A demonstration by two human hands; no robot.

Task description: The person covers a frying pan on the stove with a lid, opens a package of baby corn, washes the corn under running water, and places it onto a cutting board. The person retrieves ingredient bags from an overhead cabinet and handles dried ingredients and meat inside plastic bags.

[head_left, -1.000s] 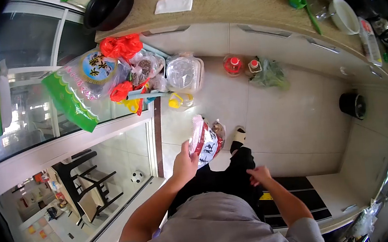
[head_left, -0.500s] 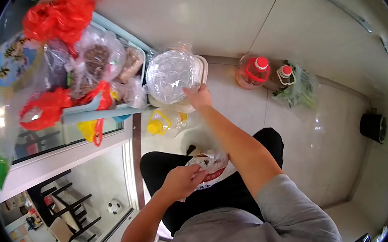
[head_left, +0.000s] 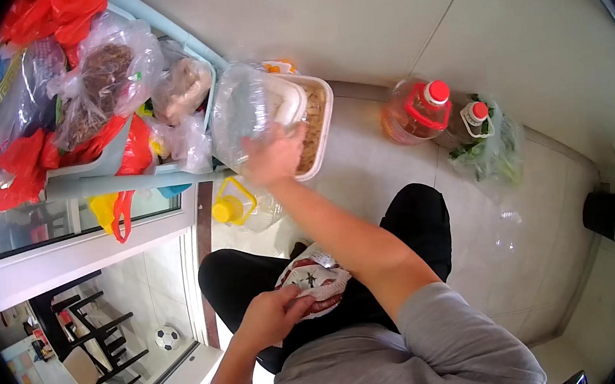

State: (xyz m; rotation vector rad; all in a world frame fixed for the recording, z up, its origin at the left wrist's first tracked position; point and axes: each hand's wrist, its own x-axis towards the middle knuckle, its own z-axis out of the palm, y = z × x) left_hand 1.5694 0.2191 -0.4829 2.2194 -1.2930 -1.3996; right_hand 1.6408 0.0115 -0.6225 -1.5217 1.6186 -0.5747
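Left hand (head_left: 279,313): thumb and fingers pinching the edge of the printed packet (head_left: 321,284).
Printed packet: red and white; above the lap, between the knees, apart from the tub.
Right hand (head_left: 274,156): extended over the white tub (head_left: 329,107); motion-blurred, finger closure and contact cannot be told.
Tub, exposed part: right side, tan contents (head_left: 311,145) visible.
Tub, covered part: left side, under a white lid-like piece (head_left: 289,101) and clear plastic container (head_left: 235,113); uncovering judged partial, these pieces remaining.
Left edge: light-blue rack (head_left: 97,185), bag-filled, close beside the clear plastic container.
Far edge: cabinet front (head_left: 334,17), just behind.
Near edge: yellow-capped jug (head_left: 228,210), just below.
Open room: judged widest rightward, over floor tile (head_left: 363,149) toward the red-capped jug (head_left: 415,113).
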